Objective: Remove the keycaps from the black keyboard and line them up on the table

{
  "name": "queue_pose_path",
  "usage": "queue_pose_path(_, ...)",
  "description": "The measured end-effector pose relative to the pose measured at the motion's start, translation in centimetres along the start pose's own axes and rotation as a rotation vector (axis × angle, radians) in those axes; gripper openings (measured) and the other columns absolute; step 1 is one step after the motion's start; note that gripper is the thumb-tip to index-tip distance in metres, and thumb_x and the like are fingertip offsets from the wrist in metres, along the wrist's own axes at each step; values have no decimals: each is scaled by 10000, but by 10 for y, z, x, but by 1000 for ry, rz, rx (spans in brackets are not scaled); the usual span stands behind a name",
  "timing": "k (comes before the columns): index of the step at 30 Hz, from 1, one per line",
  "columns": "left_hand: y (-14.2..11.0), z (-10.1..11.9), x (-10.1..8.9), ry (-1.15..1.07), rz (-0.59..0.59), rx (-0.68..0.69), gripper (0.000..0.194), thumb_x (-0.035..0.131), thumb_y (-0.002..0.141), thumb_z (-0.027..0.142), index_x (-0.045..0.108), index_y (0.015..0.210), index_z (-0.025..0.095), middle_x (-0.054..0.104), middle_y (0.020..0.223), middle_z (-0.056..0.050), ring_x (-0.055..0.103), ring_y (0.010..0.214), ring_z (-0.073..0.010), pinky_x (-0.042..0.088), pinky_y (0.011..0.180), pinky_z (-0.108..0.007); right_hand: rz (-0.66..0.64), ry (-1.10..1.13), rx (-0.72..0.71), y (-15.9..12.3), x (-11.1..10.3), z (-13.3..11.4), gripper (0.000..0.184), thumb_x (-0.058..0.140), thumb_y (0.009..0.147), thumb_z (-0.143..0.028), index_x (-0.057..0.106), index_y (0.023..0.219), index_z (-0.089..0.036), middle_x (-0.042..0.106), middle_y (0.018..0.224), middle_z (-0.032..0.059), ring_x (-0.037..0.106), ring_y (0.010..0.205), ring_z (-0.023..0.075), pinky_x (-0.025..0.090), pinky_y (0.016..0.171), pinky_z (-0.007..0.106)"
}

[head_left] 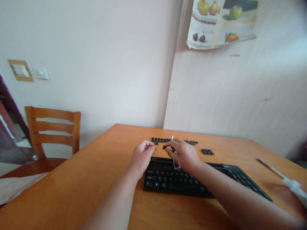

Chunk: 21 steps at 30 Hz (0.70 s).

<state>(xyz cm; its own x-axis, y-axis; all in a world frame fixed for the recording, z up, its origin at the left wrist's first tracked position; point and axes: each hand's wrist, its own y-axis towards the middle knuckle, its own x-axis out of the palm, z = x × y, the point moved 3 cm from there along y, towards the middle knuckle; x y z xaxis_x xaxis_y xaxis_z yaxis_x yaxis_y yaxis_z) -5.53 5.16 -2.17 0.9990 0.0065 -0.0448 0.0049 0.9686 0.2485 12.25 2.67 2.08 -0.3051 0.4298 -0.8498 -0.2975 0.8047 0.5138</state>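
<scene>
Our right hand [182, 154] pinches a keycap [164, 147] near the far edge of the keyboard [177, 183].
Likely light, stiff and slick, best held by its sides; we cannot tell whether our left hand [142, 156], by the keyboard's left end, grips anything.

a black rectangular plastic keyboard [182, 187] lies flat on the worktop [96, 179], white-marked keys [156, 184] in its near rows. a small square black keycap [164, 147] is held up near its far edge, beside a thin, silvery bent-wire loop [177, 168]. loose black keycaps [161, 140] sit lined up behind.
</scene>
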Motion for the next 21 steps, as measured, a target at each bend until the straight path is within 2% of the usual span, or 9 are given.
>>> queue_pose_path(3, 4, -5, -9, 16, 125, -2, 178, 592, 757, 332, 632, 798, 164, 685, 770, -40, 626, 745, -165, 475, 698, -277, -69, -63, 39, 15, 1, 15, 212, 563, 890, -361, 702, 992, -237, 669, 950, 64, 611, 798, 197, 393, 644, 280)
queue_pose_path(6, 6, -9, -13, 20, 170, -5, 181, 581, 749, 340, 629, 770, 166, 685, 750, -43, 631, 733, -173, 477, 679, -279, -137, -122, 66, 31, 11, 27, 218, 558, 885, -355, 709, 995, -243, 673, 949, 71, 618, 801, 206, 386, 625, 283)
queue_pose_path(12, 7, -11, -14, 50, 174, 1, 185, 569, 755, 348, 624, 767, 172, 695, 743, -46, 632, 709, -174, 473, 663, -277, -299, -235, 99, 55, 44, 36, 257, 512, 895, -344, 712, 1036, -263, 682, 1011, 84, 633, 891, 227, 422, 660, 288)
queue_pose_path(17, 8, -13, -14, 92, 177, 0, 168, 560, 757, 331, 619, 752, 174, 689, 731, -44, 627, 687, -169, 466, 650, -270, -345, -264, 101, 64, 66, 37, 265, 509, 887, -346, 720, 1024, -261, 684, 1027, 95, 634, 923, 243, 449, 712, 308)
queue_pose_path(21, 9, -16, -14, 110, 175, -4, 158, 560, 753, 323, 622, 752, 177, 690, 735, -46, 628, 687, -169, 462, 643, -265, -367, -281, 97, 67, 74, 38, 279, 481, 905, -349, 720, 1012, -253, 675, 1043, 105, 626, 947, 242, 453, 741, 312)
